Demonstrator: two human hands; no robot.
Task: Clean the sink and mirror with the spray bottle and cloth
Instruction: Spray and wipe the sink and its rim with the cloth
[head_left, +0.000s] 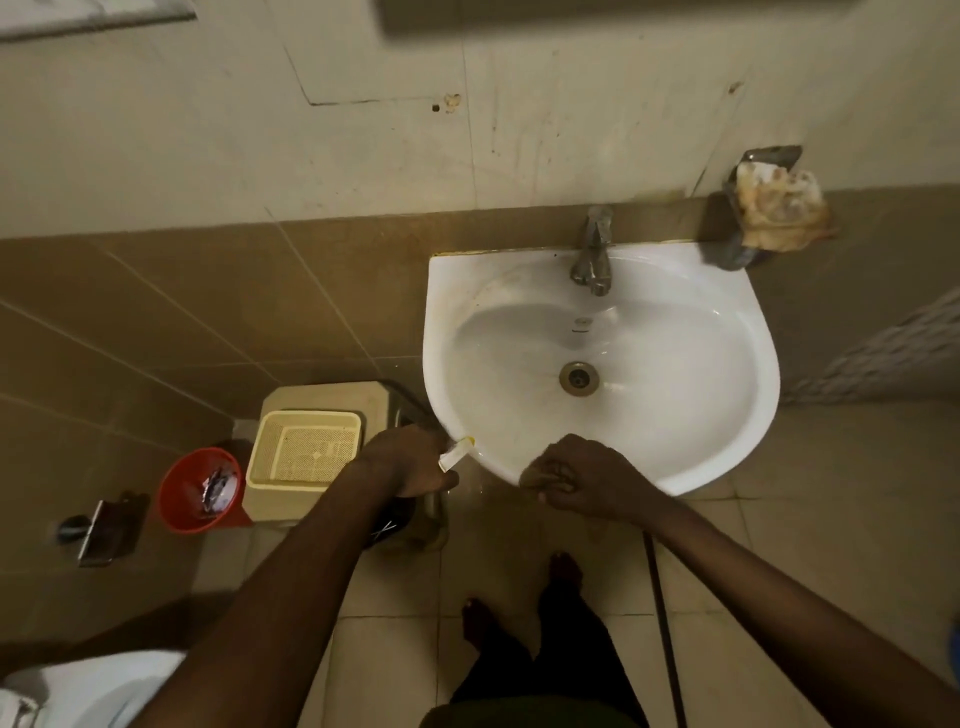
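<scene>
A white wall sink (675, 447) with a metal tap (593, 254) and a drain (578, 378) fills the middle right. My left hand (410, 462) grips a spray bottle whose white and yellow nozzle (457, 451) points at the sink's front left rim; the bottle's body is hidden below the hand. My right hand (587, 478) holds a bunched brownish cloth (540, 475) against the sink's front edge. The lower edge of the mirror (597, 13) shows at the top of the view.
A wall soap dish holding a crumpled stained rag (779, 208) hangs right of the tap. Left of the sink stand a cream basket (304, 449) on a stool and a red bin (200, 488). A toilet (88, 686) is at the lower left. My bare feet stand on the tiled floor.
</scene>
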